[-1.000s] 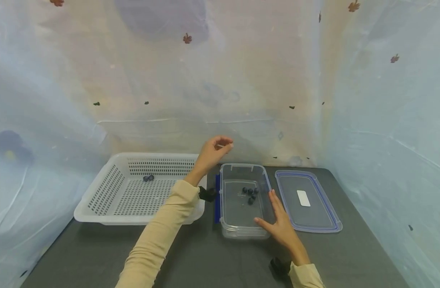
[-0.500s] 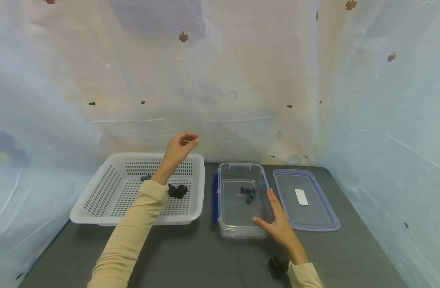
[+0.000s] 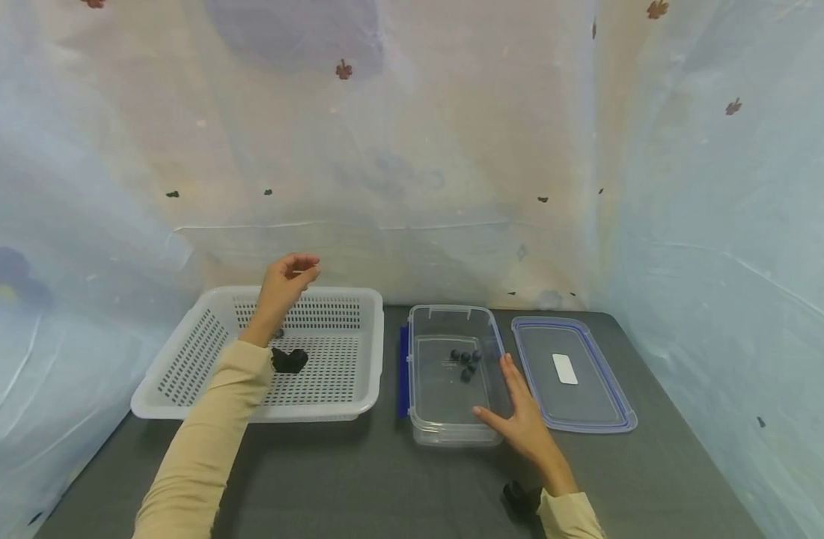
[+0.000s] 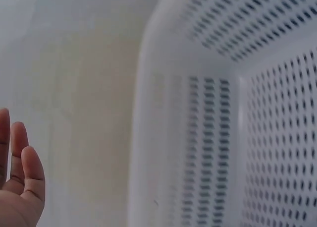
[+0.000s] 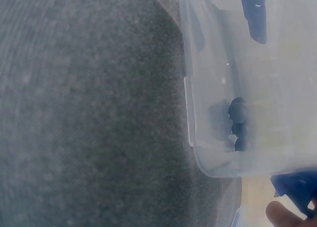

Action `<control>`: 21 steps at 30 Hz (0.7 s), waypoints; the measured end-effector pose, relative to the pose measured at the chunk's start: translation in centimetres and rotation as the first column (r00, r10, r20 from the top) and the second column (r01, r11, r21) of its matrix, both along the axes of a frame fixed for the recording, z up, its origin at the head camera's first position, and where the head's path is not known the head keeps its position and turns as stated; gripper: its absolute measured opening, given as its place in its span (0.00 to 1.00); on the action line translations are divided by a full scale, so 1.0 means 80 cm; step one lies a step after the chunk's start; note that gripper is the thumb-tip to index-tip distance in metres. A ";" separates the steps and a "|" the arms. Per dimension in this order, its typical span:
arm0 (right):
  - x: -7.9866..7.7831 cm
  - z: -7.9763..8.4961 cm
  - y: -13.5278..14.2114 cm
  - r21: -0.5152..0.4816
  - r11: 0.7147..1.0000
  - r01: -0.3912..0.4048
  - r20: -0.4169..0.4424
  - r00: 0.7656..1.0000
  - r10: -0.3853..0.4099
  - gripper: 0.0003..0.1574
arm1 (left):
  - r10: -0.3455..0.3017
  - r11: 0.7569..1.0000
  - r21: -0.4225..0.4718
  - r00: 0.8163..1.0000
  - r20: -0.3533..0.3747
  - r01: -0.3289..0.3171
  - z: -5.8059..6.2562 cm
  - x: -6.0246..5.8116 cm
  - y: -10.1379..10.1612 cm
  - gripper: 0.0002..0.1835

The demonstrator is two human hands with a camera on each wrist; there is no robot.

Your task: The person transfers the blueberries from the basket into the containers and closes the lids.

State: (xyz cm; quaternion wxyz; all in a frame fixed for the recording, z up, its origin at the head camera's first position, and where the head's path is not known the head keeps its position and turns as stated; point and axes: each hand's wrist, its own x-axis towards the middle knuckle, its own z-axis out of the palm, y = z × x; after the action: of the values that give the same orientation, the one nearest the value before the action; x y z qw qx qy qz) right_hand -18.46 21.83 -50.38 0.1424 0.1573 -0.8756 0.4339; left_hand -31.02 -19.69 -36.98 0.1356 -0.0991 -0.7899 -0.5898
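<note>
My left hand (image 3: 284, 288) hovers above the far part of a white perforated plastic basket (image 3: 334, 370), fingers loosely bent. In the left wrist view its fingertips (image 4: 32, 163) show nothing between them, beside the basket's rim. A blueberry (image 3: 279, 333) lies on the basket floor, partly covered by my left wrist. To the right stands a clear plastic food container (image 3: 438, 404) without its lid. Several blueberries (image 3: 465, 358) are inside it, also seen through its wall in the right wrist view. My right hand (image 3: 525, 423) rests at the container's right side, fingers extended, thumb over the near rim.
The clear lid (image 3: 587, 408) with blue seal and white label lies flat right of the container. A blue latch (image 3: 403, 370) hangs on the container's left side. Grey cloth (image 3: 385, 486) covers the table, and patterned plastic sheeting (image 3: 452, 150) rises behind.
My left hand has swept leftwards from above the gap between basket and container to over the basket. The right hand stays at the container. The blueberries inside have not moved.
</note>
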 end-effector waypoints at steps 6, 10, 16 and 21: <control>0.000 0.000 0.000 0.003 1.000 0.006 0.001 1.000 -0.006 0.61 | 0.069 0.997 -0.046 0.998 0.003 -0.069 -0.025 -0.013 -0.032 0.19; 0.000 0.000 0.000 0.005 1.000 0.007 0.002 1.000 -0.007 0.61 | 0.120 0.988 -0.099 0.992 0.026 -0.117 -0.037 -0.016 -0.050 0.20; 0.000 0.000 0.000 0.008 1.000 0.009 0.008 1.000 -0.009 0.62 | 0.195 0.980 -0.060 0.978 0.071 -0.191 -0.060 -0.022 -0.071 0.20; -0.001 0.000 -0.001 0.007 1.000 0.011 0.001 1.000 -0.011 0.62 | 0.239 0.966 0.076 0.964 0.116 -0.248 -0.089 -0.028 -0.086 0.18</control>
State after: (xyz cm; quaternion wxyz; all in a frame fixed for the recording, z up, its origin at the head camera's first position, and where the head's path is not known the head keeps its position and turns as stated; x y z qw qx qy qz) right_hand -18.53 21.76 -50.40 0.1440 0.1527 -0.8781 0.4299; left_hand -33.23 -26.57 -44.06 0.1692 0.0365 -0.7747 -0.6082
